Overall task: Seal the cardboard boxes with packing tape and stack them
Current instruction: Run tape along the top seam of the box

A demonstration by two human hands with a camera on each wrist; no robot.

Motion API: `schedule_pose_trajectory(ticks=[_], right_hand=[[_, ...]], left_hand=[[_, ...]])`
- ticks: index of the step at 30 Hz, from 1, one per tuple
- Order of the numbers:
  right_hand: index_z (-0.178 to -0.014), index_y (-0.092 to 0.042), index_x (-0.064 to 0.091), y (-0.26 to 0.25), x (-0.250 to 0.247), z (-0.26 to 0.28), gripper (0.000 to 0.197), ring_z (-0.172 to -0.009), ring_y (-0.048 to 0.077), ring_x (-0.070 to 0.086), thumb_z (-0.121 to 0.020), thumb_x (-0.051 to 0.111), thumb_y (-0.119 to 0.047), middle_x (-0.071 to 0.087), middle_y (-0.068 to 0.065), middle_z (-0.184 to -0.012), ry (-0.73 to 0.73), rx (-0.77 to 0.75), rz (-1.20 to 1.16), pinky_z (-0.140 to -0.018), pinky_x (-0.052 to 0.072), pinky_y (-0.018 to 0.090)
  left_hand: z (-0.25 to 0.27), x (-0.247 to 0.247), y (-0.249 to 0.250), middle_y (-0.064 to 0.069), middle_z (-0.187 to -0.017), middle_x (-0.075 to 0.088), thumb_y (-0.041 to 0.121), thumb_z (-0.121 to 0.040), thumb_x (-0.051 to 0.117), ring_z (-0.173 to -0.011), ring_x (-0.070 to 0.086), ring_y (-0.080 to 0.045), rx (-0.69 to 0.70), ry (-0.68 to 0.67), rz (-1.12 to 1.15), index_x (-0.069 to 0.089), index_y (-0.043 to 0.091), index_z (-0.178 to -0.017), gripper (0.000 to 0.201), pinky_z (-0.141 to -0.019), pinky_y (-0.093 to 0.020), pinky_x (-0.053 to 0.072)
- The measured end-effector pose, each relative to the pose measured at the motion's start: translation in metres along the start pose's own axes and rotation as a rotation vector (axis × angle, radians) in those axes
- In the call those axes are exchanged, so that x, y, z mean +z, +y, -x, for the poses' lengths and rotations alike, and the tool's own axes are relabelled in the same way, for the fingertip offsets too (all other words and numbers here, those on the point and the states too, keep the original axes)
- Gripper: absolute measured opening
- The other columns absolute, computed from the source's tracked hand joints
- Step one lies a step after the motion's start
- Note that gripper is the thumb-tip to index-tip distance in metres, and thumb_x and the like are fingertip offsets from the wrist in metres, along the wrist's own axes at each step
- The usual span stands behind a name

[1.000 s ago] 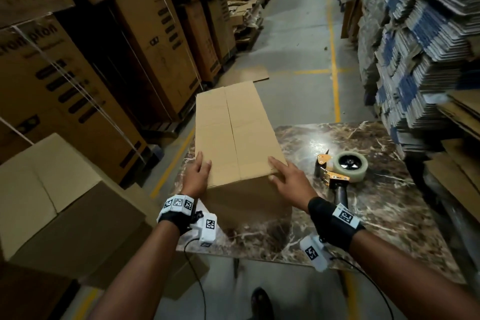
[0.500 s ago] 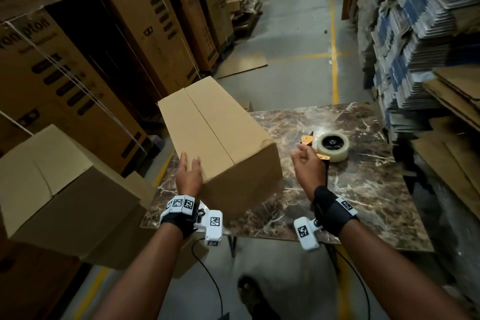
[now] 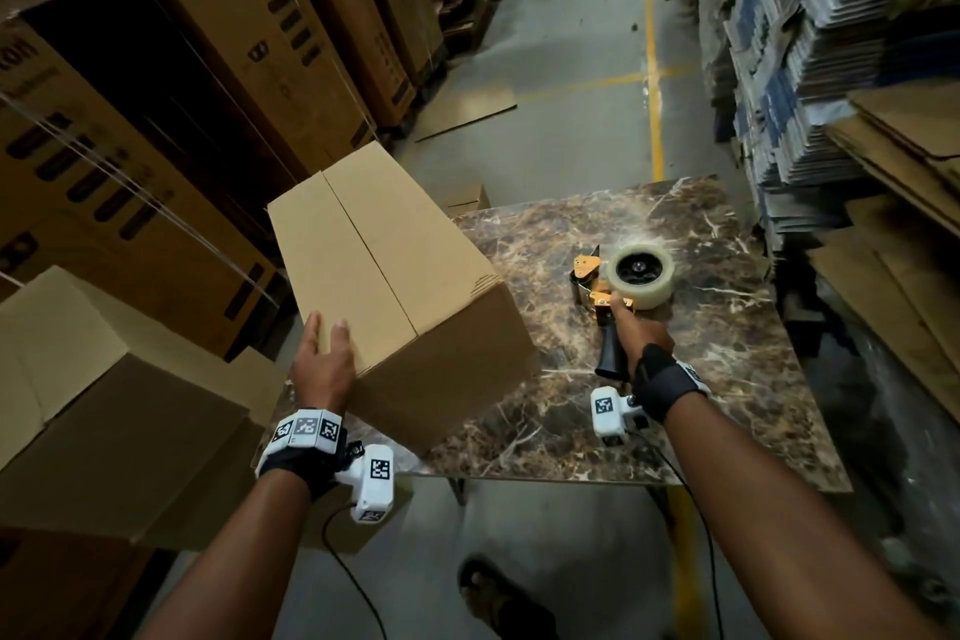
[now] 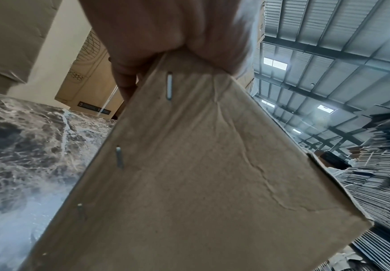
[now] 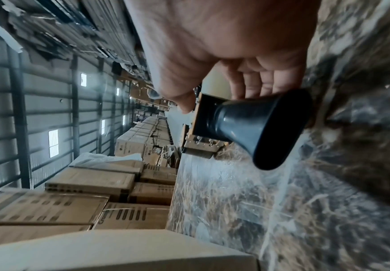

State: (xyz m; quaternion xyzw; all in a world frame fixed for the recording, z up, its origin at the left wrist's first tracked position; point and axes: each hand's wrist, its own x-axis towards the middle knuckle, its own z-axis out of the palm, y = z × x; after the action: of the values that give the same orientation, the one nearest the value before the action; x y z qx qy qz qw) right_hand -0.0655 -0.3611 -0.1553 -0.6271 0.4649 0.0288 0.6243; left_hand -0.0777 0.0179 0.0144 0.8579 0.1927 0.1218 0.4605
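A plain brown cardboard box (image 3: pixel 395 276) stands skewed on the left part of the marble table (image 3: pixel 701 379), flaps closed, centre seam bare. My left hand (image 3: pixel 322 353) lies over its near left top corner, fingers fairly straight down the left side, thumb on top. The left wrist view shows the stapled near face of the box (image 4: pixel 200 174) under my palm. To the right lies the tape dispenser (image 3: pixel 610 322), with a clear tape roll (image 3: pixel 641 273) and a black handle (image 5: pixel 258 128). My right hand (image 3: pixel 631 333) curls round that handle.
An open carton (image 3: pixel 104 379) stands on the floor at the lower left. Tall printed cartons (image 3: pixel 234 42) line the left wall. Stacks of flattened cardboard (image 3: pixel 831 68) rise on the right. A small box (image 3: pixel 467 198) sits behind the table. My foot (image 3: pixel 498 598) is under its near edge.
The box has swung so its far end points left. My right hand left the box, moved right and took hold of the dispenser handle. My left hand stayed at the near corner.
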Motion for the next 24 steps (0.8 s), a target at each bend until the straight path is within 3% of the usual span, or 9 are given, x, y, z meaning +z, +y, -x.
schedule_pose_trajectory(ticks=[2,4,8,10,13,14,18,20,24], right_hand=[[-0.124,-0.005,0.068,0.023,0.013,-0.053,0.119,-0.117,0.038,0.065,-0.051,0.061,-0.099,0.067,0.017,-0.129,-0.067,0.051,-0.033,-0.102,0.054,0.051],[-0.116,-0.011,0.071,0.037,0.023,-0.081,0.115,-0.102,0.035,0.07,-0.044,0.064,-0.1,0.072,0.013,-0.119,-0.18,0.096,-0.123,-0.091,0.059,0.05],[-0.101,-0.009,0.06,0.004,0.001,-0.01,0.068,-0.055,0.023,0.058,-0.084,0.059,-0.075,0.059,0.013,-0.071,-0.505,0.236,-0.388,-0.051,0.052,0.028],[-0.102,-0.007,0.056,0.002,-0.008,0.008,0.06,-0.056,0.025,0.059,-0.091,0.057,-0.065,0.057,0.014,-0.067,-0.613,0.313,-0.489,-0.055,0.056,0.03],[-0.106,-0.002,0.058,0.016,-0.012,0.028,0.061,-0.074,0.034,0.066,-0.088,0.065,-0.061,0.063,0.018,-0.078,-0.702,0.382,-0.669,-0.092,0.056,0.051],[-0.102,-0.001,0.06,0.021,-0.012,0.035,0.063,-0.072,0.033,0.064,-0.087,0.065,-0.063,0.062,0.017,-0.077,-0.716,0.371,-0.721,-0.093,0.055,0.052],[-0.088,-0.002,0.061,0.028,-0.013,0.056,0.086,-0.046,0.016,0.049,-0.089,0.035,-0.085,0.053,0.006,-0.067,-0.679,0.325,-0.897,-0.048,0.047,0.024],[-0.09,-0.002,0.059,0.035,-0.018,0.064,0.088,-0.041,0.012,0.046,-0.094,0.02,-0.082,0.051,0.002,-0.06,-0.654,0.329,-0.924,-0.043,0.042,0.02],[-0.087,-0.008,0.059,0.048,-0.028,0.093,0.074,-0.039,0.01,0.04,-0.098,0.026,-0.073,0.043,-0.001,-0.056,-0.627,0.275,-0.939,-0.04,0.038,0.02]], left_hand=[[0.001,0.0,0.0,-0.002,-0.163,0.036,0.043,-0.103,0.057,-0.149,0.035,-0.027,-0.001,0.006,0.016,0.04,0.031,-0.156,0.057,-0.12,-0.049,0.032],[0.001,-0.001,-0.001,-0.002,-0.163,0.038,0.043,-0.102,0.058,-0.149,0.037,-0.027,0.001,0.014,0.016,0.042,0.031,-0.155,0.056,-0.119,-0.049,0.034],[-0.003,-0.001,-0.004,-0.001,-0.161,0.041,0.043,-0.101,0.06,-0.147,0.039,-0.026,0.005,0.027,0.029,0.045,0.031,-0.152,0.055,-0.118,-0.05,0.036],[-0.006,-0.001,-0.008,-0.001,-0.159,0.043,0.044,-0.1,0.062,-0.145,0.042,-0.026,0.008,0.024,0.05,0.046,0.031,-0.151,0.056,-0.117,-0.051,0.038],[-0.006,-0.002,-0.009,-0.001,-0.159,0.043,0.045,-0.1,0.061,-0.145,0.042,-0.026,0.002,0.017,0.052,0.046,0.033,-0.152,0.055,-0.116,-0.049,0.039],[-0.005,-0.002,-0.008,-0.001,-0.16,0.042,0.044,-0.1,0.061,-0.145,0.041,-0.026,-0.001,0.017,0.046,0.045,0.033,-0.152,0.055,-0.115,-0.048,0.038],[-0.003,-0.001,-0.005,-0.002,-0.161,0.041,0.041,-0.102,0.059,-0.146,0.039,-0.027,0.01,0.008,0.052,0.044,0.03,-0.153,0.055,-0.115,-0.047,0.037],[-0.005,-0.001,-0.006,-0.004,-0.16,0.042,0.04,-0.102,0.059,-0.145,0.04,-0.028,0.021,-0.002,0.052,0.044,0.027,-0.153,0.054,-0.116,-0.05,0.037],[-0.008,-0.002,-0.007,-0.006,-0.158,0.044,0.038,-0.102,0.059,-0.142,0.043,-0.03,0.014,-0.015,0.051,0.043,0.023,-0.152,0.054,-0.116,-0.053,0.038]])
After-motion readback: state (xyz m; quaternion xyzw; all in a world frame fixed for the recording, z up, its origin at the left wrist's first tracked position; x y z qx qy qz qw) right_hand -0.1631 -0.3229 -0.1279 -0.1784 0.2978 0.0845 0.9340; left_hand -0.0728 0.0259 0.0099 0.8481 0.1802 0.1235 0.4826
